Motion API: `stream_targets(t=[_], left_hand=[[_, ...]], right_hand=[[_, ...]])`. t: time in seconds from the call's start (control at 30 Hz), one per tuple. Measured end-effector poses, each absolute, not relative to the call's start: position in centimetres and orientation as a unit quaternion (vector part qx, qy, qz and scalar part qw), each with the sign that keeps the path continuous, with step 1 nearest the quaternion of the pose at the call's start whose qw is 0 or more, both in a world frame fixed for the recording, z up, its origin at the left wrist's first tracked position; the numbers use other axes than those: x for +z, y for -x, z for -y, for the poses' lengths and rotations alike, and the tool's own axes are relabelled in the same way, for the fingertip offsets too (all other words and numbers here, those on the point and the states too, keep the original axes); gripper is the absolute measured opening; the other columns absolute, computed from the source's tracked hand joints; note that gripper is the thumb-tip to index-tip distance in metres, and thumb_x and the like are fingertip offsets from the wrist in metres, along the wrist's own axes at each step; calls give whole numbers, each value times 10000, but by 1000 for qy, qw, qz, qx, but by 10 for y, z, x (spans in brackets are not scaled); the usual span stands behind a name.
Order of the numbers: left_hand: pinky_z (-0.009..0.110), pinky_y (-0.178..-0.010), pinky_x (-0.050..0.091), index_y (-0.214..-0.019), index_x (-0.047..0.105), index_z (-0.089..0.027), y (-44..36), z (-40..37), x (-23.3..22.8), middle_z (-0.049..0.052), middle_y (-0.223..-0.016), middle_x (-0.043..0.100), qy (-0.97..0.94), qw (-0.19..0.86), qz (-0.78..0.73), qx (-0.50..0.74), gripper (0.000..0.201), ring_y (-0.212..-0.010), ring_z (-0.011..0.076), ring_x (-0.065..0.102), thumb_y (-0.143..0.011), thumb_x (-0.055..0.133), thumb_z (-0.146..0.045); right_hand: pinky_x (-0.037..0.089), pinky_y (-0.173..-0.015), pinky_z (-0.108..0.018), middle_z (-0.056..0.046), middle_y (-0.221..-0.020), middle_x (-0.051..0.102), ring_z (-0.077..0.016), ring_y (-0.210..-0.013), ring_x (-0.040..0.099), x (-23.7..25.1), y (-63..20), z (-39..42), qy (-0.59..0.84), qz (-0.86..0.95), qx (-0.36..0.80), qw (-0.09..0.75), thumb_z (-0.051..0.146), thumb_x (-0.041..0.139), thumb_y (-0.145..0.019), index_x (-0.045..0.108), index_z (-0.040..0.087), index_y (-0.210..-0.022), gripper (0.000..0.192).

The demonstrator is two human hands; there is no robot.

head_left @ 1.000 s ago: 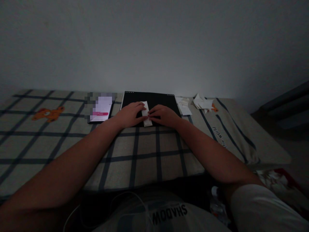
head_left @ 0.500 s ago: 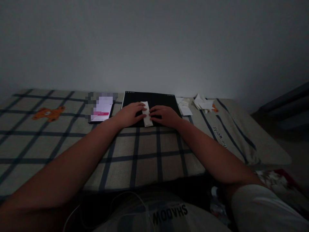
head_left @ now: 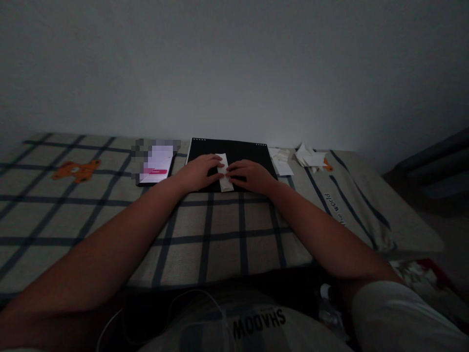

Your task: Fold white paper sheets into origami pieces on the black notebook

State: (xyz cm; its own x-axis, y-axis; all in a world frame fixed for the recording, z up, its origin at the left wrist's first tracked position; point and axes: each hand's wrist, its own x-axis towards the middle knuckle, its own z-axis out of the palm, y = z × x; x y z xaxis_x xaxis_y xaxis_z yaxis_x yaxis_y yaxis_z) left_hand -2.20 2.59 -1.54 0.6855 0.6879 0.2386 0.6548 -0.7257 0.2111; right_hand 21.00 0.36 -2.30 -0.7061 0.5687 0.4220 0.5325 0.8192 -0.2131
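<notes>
A narrow strip of folded white paper [head_left: 224,180] lies lengthwise on a black board or notebook cover [head_left: 242,149] with small white marks along its far edge. My left hand [head_left: 201,173] holds the strip from the left, its thumb and fingertips on the paper's edge. From the right, my right hand [head_left: 251,176] holds it too, fingers bent and tips on the opposite edge. The undersides of the fingers are hidden, so the exact grip is hard to see.
A lit phone [head_left: 156,168] lies to the left of the board. White paper pieces [head_left: 282,164] and a crumpled paper heap [head_left: 309,157] sit to its right. A checked cloth [head_left: 220,234] covers the surface, which meets a wall [head_left: 234,73]. Below right stands a plastic bottle [head_left: 330,308].
The view has shifted slightly. Both hands stay at the paper strip, with only a tiny change in the fingers.
</notes>
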Motion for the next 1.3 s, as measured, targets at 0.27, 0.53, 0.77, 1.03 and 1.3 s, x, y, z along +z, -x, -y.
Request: stream_targets(t=[0.27, 0.53, 0.77, 1.03, 1.3], left_hand=[[452, -1145, 245, -1308, 544, -157, 25, -21, -11, 119, -1432, 483, -924, 47, -366, 103, 616, -1319, 270, 433, -859, 519, -579], [462, -1172, 166, -1346, 499, -138, 24, -17, -9, 146, -1476, 431, -924, 53, -372, 78, 876, -1373, 283, 370, -730, 546, -758], [412, -1144, 250, -1356, 498, -122, 24, -15, -11, 137, -1473, 435, -918, 55, -382, 91, 918, -1350, 295, 390, -711, 552, -774], [370, -1081, 354, -1260, 587, -143, 26, -27, -16, 113, -1377, 537, -920, 76, -357, 142, 528, -1266, 239, 482, -894, 501, -515], [372, -994, 433, -1080, 672, -191, 16, -36, -18, 77, -1204, 640, -903, 61, -390, 170, 313, -1134, 217, 568, -934, 438, -338]], right_hand=[[474, -937, -364, -77, -1129, 702, -199, -1057, 619, -22, -211, -4, 307, 919, 52, 244, 274, 586, -895, 737, 196, -1039, 223], [482, -922, -361, -82, -1121, 704, -200, -1048, 620, -22, -211, -5, 305, 918, 55, 246, 267, 604, -883, 741, 189, -1029, 215], [475, -930, -365, -78, -1139, 698, -200, -1059, 615, -22, -211, -5, 310, 919, 57, 238, 274, 596, -891, 738, 197, -1041, 221], [467, -949, -372, -84, -1126, 703, -199, -1060, 617, -20, -209, -4, 313, 918, 65, 234, 272, 576, -902, 742, 194, -1029, 223], [471, -939, -365, -69, -1124, 706, -194, -1050, 621, -21, -210, -5, 316, 916, 60, 238, 284, 581, -900, 741, 211, -1033, 220]])
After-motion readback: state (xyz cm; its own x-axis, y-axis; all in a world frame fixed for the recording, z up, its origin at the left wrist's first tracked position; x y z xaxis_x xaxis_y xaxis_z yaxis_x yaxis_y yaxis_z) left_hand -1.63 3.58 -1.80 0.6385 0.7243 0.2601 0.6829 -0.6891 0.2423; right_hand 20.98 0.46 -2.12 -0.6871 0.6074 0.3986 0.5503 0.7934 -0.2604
